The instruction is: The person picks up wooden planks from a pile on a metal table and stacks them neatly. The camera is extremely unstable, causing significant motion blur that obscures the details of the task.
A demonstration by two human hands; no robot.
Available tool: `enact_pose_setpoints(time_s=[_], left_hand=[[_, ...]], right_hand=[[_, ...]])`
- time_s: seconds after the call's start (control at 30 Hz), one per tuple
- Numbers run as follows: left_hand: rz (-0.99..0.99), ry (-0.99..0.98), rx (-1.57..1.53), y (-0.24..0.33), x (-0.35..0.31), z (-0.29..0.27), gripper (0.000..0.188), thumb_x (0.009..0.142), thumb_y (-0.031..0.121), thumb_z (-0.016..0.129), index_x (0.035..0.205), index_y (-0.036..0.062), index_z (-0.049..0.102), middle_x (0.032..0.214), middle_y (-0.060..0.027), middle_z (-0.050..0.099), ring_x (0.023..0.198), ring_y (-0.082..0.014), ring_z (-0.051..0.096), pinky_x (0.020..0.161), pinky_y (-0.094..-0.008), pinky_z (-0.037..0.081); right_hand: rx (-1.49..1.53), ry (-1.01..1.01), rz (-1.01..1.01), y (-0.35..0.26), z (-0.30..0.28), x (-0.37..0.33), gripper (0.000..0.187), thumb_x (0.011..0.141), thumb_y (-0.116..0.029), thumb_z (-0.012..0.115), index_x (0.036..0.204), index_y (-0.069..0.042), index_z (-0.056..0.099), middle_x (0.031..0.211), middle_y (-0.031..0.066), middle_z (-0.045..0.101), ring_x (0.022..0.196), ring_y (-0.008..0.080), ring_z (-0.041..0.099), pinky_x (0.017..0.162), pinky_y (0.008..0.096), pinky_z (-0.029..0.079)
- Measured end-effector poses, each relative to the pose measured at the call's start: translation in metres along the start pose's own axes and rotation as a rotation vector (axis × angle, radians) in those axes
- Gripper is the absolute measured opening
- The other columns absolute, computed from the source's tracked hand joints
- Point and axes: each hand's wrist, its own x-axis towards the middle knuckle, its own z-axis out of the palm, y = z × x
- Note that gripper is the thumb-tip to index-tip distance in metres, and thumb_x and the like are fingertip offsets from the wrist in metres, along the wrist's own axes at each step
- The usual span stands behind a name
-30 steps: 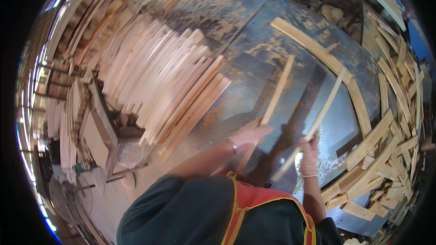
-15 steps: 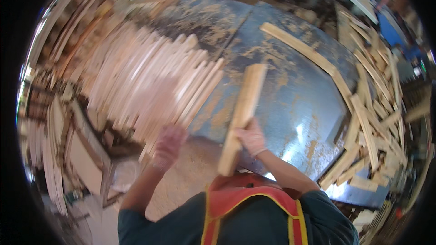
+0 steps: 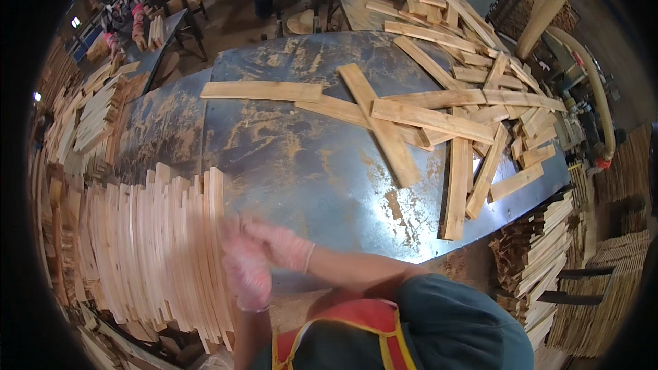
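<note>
My two hands, in pale pink gloves, are close together at the right side of a row of wooden strips (image 3: 157, 247) standing on edge. My left hand (image 3: 248, 275) is nearest to my body, beside the outermost strip (image 3: 217, 199). Just above and right of it, my right hand (image 3: 281, 241) reaches across, its fingers overlapping the left hand's. Both sets of fingertips are smeared by motion, so their grip, and whether they touch the strip, cannot be made out. No plank shows in either hand.
Loose planks (image 3: 432, 120) lie crisscross over the right of the sawdust-strewn metal table (image 3: 288, 157). Another wood stack (image 3: 541, 253) stands beyond its right edge. At the far left, another person (image 3: 127, 20) is by a smaller table. A hose (image 3: 596, 89) hangs at right.
My right hand no longer holds the plank it gripped before and has moved left beside my left hand. The view has swung, showing more of the planks and the room.
</note>
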Motion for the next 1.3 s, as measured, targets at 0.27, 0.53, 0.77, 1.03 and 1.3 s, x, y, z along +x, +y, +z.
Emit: enact_pose_setpoints(time_s=[0.27,0.53,0.77,1.03,1.3], left_hand=[[-0.292,0.011,0.491,-0.106,0.069,0.057,0.089,0.099,0.025,0.073,0.172,0.0107,0.023,0.169,-0.0150,0.038,0.146,-0.0259,0.046,0.124,-0.0440,0.037],[-0.335,-0.238,1.868,-0.158,0.111,0.079,0.102,0.084,0.050,0.080,0.167,0.0098,0.036,0.168,-0.0199,0.039,0.151,-0.0393,0.042,0.123,-0.0513,0.037],[-0.852,-0.147,1.967,-0.203,0.131,0.088,0.111,0.078,0.055,0.082,0.169,0.0179,0.030,0.167,-0.0214,0.036,0.142,-0.0408,0.052,0.113,-0.0531,0.048],[-0.810,0.358,0.347,-0.149,0.071,0.032,0.072,0.087,0.013,0.067,0.157,0.0069,0.050,0.127,-0.0126,0.068,0.115,-0.0251,0.071,0.096,-0.0378,0.059],[-0.369,0.173,1.806,-0.051,-0.084,-0.024,0.062,0.086,0.013,0.065,0.148,0.0099,0.062,0.135,-0.0123,0.068,0.134,-0.0294,0.061,0.115,-0.0469,0.046]], right_hand=[[-0.860,0.447,-0.133,-0.108,-0.051,-0.058,0.021,0.099,-0.023,0.071,0.113,-0.008,0.067,0.108,0.0096,0.072,0.102,0.0213,0.071,0.089,0.0405,0.057],[-1.916,0.448,-0.398,-0.320,-0.134,-0.105,0.027,0.098,-0.034,0.065,0.106,-0.010,0.072,0.102,0.0179,0.071,0.090,0.0388,0.070,0.082,0.0452,0.058],[-2.416,0.730,-0.033,-0.534,-0.174,-0.136,0.090,0.083,-0.056,0.079,0.158,-0.017,0.049,0.155,0.0183,0.055,0.140,0.0409,0.054,0.118,0.0538,0.043],[-2.325,0.674,0.686,-0.436,-0.154,-0.202,0.101,0.080,-0.042,0.082,0.167,-0.029,0.032,0.155,0.0220,0.054,0.137,0.0421,0.059,0.117,0.0445,0.047],[-1.322,0.711,-0.231,-0.298,-0.130,-0.124,0.090,0.089,-0.009,0.072,0.168,-0.010,0.030,0.110,0.0062,0.061,0.089,0.0181,0.062,0.080,0.0325,0.054]])
